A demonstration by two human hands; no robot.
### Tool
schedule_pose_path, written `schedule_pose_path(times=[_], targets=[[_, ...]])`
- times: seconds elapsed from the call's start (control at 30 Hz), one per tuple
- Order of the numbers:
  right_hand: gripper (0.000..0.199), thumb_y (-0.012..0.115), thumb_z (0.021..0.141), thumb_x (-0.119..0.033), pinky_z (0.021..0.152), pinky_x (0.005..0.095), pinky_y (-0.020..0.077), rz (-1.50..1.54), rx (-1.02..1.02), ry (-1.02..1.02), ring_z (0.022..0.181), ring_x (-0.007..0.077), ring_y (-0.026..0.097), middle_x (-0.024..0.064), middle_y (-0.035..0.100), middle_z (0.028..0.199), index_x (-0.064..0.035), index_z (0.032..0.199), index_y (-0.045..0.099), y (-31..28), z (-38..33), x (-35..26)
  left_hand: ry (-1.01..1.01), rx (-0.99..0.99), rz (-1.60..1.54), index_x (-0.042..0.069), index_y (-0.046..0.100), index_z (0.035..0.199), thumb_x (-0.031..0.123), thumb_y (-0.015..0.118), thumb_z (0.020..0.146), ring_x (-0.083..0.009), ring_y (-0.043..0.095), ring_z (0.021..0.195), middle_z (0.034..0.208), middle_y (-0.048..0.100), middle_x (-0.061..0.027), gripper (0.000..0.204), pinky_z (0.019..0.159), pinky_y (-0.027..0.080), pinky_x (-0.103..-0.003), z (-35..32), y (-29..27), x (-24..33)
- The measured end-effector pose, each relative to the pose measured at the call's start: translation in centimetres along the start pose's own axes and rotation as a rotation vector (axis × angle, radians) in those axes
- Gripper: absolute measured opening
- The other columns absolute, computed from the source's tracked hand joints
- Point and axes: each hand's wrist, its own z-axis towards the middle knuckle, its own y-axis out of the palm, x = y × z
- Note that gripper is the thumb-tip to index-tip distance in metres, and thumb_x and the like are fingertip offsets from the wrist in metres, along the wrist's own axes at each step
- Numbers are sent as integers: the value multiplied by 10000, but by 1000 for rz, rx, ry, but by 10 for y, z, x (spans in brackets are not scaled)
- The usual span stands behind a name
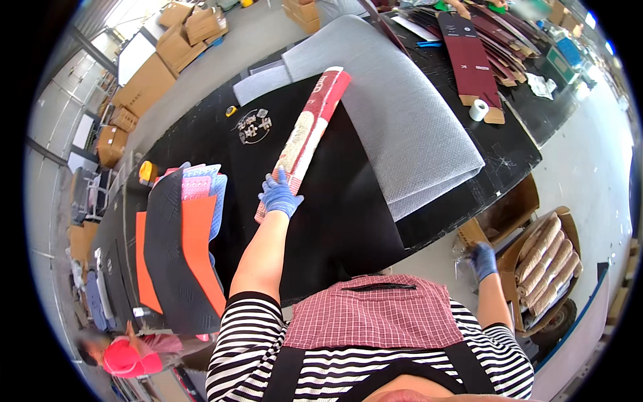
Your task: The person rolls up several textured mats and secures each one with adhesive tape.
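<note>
Red-and-cream patterned, the rolled mat [308, 130] lies slantwise on the black sheet [341, 187] spread over the surface [516, 151], its far end on the grey textured sheet [415, 120]. The left hand [278, 195], in a blue glove, rests on the near end with fingers spread and thumb out to the side; it presses on the roll rather than closing round it. The right hand [482, 261], also gloved, is down beyond the edge of the surface, next to some clear plastic [463, 268] and near the open cardboard box [568, 221] of brown rolls [549, 258]. Whether it grips that plastic, I cannot tell.

The step in hand looks like steadying the roll while the other hand is busy at the side. To do that well, press just firmly enough that the mat can neither unwind nor turn; too much weight could flatten it. With only the near end pinned, the far end might swing or loosen, so a hold nearer the middle would probably serve better. It would also help to keep the roll well apart from the lettered cutout [254, 127] to its left, and any plastic clear of the box's flaps.
</note>
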Motion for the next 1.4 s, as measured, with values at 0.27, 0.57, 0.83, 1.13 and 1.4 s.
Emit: schedule_pose_path(times=[0.27,0.57,0.83,1.13,1.4], targets=[[189,625,943,-164,617,321,552,-183,-115,-195,727,195,676,89,678,894,-32,1077,633,88,-95,-35,366,-48,-428,107,267,1549,331,817,738,-386,652,1089,1194,646,-267,1005,936,514,-432,34,-19,-62],[326,675,935,-198,725,241,518,-663,-589,-429,828,99,650,28,681,926,-11,1202,656,282,-156,-32,511,-19,-287,174,256,1565,326,884,642,-390,596,1147,1295,550,-183,1127,952,518,-442,-161,75,-188],[610,695,922,-439,862,420,558,-593,-913,188,1034,281,647,152,613,1213,-41,1344,508,408,-176,42,403,-267,-418,98,186,1577,351,872,657,-382,551,1222,1331,537,-219,1175,1054,459,-414,-156,57,-165],[646,653,898,-588,916,421,499,-187,-827,300,1073,244,623,97,667,1112,-101,1311,560,394,-204,46,673,0,-395,72,360,1491,277,818,731,-388,599,1101,1210,593,-213,912,969,495,-431,-182,16,-189],[870,650,884,-598,1116,484,385,123,-1047,-100,1343,286,437,149,444,1486,-75,1503,334,388,-255,21,792,643,-256,144,517,1393,348,760,763,-374,582,1126,1261,571,-217,706,952,463,-488,-211,5,-170]])
